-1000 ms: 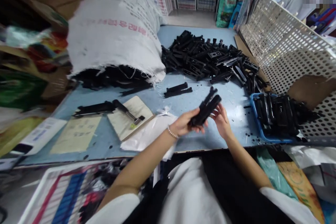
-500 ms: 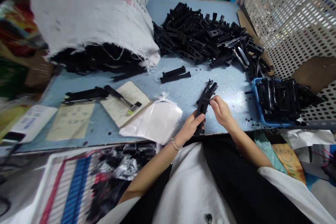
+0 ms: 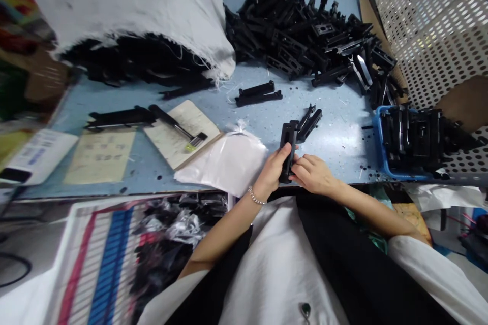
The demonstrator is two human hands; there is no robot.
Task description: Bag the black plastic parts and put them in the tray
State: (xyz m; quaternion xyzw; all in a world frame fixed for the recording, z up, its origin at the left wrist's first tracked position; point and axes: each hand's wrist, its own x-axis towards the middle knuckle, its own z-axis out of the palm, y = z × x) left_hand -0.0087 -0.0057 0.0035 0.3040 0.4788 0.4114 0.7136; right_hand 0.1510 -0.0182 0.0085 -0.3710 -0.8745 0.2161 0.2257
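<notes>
Black plastic part (image 3: 287, 143) sits above the blue table (image 3: 335, 137), near its front edge. I record the left hand (image 3: 271, 175) clasped round it from 8 o'clock and the right hand (image 3: 313, 175) pinching its lower end from 4 o'clock. A pile of like parts (image 3: 305, 35) lies at 12 o'clock

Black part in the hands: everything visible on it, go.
The black part is elongated, matte, plastic by its look, with a boxy far end. It points away from the person over the near edge of the blue table. The left hand grips its left side; the right hand touches its near end. A slimmer black piece angles off at its far end; joined or not, unclear.
</notes>
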